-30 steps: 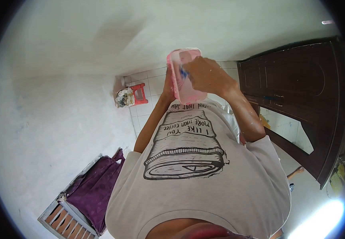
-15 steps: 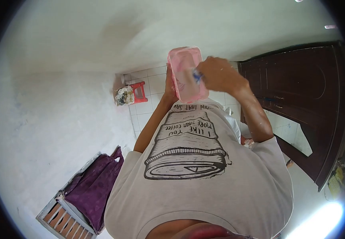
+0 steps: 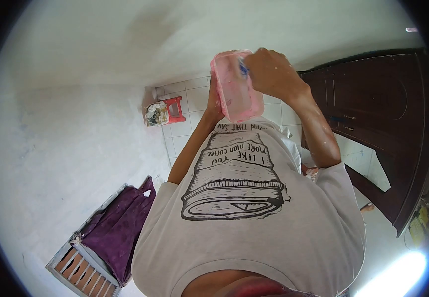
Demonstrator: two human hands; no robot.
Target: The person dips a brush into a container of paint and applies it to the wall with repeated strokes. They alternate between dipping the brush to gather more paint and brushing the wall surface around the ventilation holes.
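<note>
My left hand [image 3: 216,96] is closed around the side of a pink plastic tub [image 3: 255,106], which is tilted so its inside shows. Whitish residue coats the tub's walls and bottom. On the other side, my right hand [image 3: 272,74] grips what looks like a small paintbrush [image 3: 244,68] with a blue part, blurred by motion. Its working end is inside the tub, near the far end. Pale spatters dot my right forearm. My right fingers are mostly hidden behind the back of the hand.
A pale wall [image 3: 100,39] rises close in front. On the tiled floor stands a red stool [image 3: 176,110] with a stained bundle [image 3: 156,114] on it. To the right is a dark wooden cabinet [image 3: 373,94]; at lower left, a purple cloth [image 3: 115,222] hangs by a slatted vent [image 3: 83,274].
My right hand has moved up slightly, bringing the paintbrush from the middle of the tub toward its far end. The tub has shifted slightly up and right.
</note>
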